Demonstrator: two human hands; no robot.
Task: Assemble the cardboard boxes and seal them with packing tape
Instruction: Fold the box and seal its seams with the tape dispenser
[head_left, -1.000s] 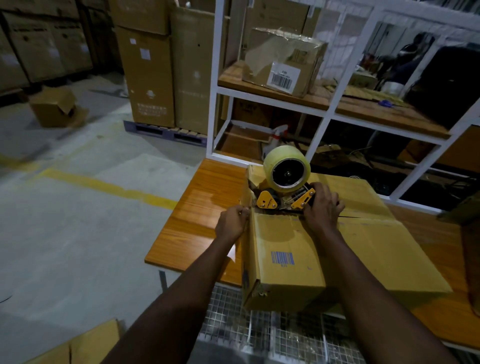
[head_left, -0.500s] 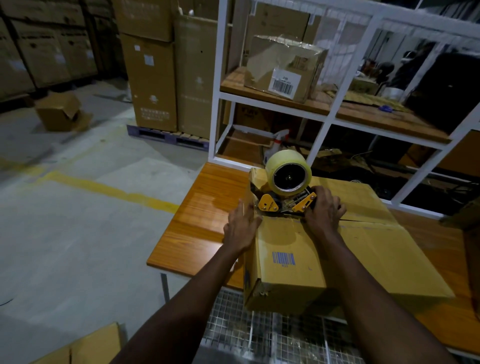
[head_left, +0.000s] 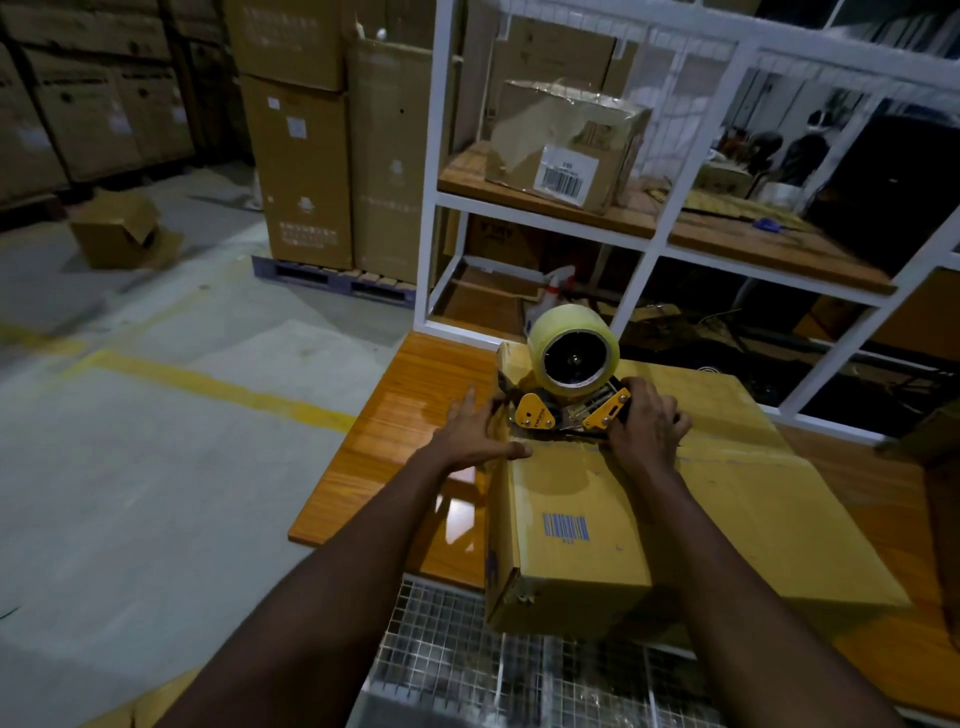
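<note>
So, closest up: one strip of wire mesh (head_left: 467, 665) at the bottom edge, overhung by the near corner of one cardboard box (head_left: 597, 545). Parked on the orange wooden bench (head_left: 395, 431), top flaps folded shut, one blue barcode (head_left: 565, 527) printed on the near flap.

Two bare hands on it. First the left hand (head_left: 470, 434): loose grip, holding nothing, fingers straight and spread against the box's upper left edge, thumb flat on the top face. Then the right hand (head_left: 649, 426): grip curled round the handle of one tape dispenser (head_left: 535, 415), two yellow side plates, nose down at the left end of the seam between the flaps. One roll of yellowish tape (head_left: 574, 351) riding on top, dark hub facing the camera.

Further back, one white shelf frame (head_left: 428, 208) with wooden boards. On the upper board, one crumpled carton (head_left: 566, 145) wrapped in tape, one white barcode label on its front. Lower down, just behind the roll, one white spray bottle (head_left: 558, 283).

Off to the left on the concrete floor: one yellow painted line (head_left: 218, 387), one pallet (head_left: 332, 278) carrying tall stacked cartons (head_left: 301, 171) (too dark to count properly), and one loose box (head_left: 122, 231) lying tipped, well apart from everything.
</note>
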